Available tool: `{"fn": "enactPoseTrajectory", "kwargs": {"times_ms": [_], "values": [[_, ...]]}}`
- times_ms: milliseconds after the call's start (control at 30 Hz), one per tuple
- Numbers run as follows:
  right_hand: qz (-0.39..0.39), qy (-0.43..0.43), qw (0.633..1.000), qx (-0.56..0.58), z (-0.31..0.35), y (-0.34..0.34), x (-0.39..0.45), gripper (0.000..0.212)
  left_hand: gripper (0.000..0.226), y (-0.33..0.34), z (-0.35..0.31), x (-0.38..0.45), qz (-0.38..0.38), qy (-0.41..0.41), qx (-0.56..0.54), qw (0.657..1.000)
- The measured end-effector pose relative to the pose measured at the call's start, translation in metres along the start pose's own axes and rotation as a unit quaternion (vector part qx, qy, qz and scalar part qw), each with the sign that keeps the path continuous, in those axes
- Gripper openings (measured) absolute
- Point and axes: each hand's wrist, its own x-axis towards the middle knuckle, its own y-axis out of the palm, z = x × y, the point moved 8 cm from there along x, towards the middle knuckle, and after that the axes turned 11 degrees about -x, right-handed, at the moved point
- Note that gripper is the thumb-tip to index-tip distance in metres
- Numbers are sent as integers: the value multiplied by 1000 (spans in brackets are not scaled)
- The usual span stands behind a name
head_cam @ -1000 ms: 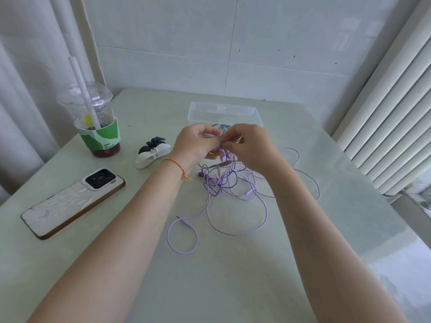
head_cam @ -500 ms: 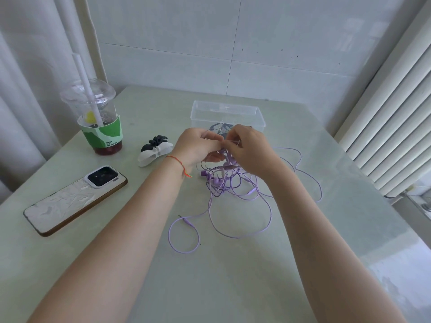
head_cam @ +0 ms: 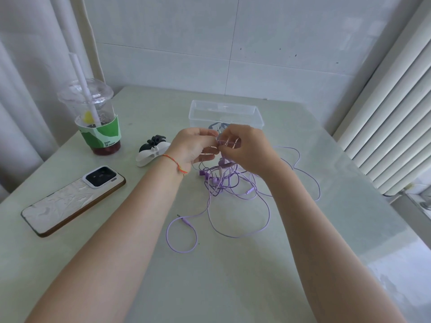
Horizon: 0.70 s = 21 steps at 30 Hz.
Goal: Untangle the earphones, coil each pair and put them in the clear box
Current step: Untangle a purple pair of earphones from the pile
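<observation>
Both hands meet above the table (head_cam: 233, 287), just before the clear box (head_cam: 254, 113); the left hand (head_cam: 194, 145) and right hand (head_cam: 247, 148) each pinch strands of the purple earphones (head_cam: 224, 180); the tangle hangs beneath them, loose loops and a plug lying on the table; a dark cord lies in the box.

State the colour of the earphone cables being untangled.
Light purple; the earphone cables show best in the head view.

Single head cam, wide-angle, looks fwd and down, close over table (head_cam: 221, 276).
</observation>
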Motion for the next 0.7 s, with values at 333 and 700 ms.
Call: {"fn": "enactPoseTrajectory", "kwargs": {"times_ms": [333,700], "values": [[-44,18,999,-13,0,-3,-2,6,20,-1,-17,0,-56,111,103,987],[-56,53,997,9,-4,-5,-1,5,19,3,-17,3,-38,138,101,985]]}}
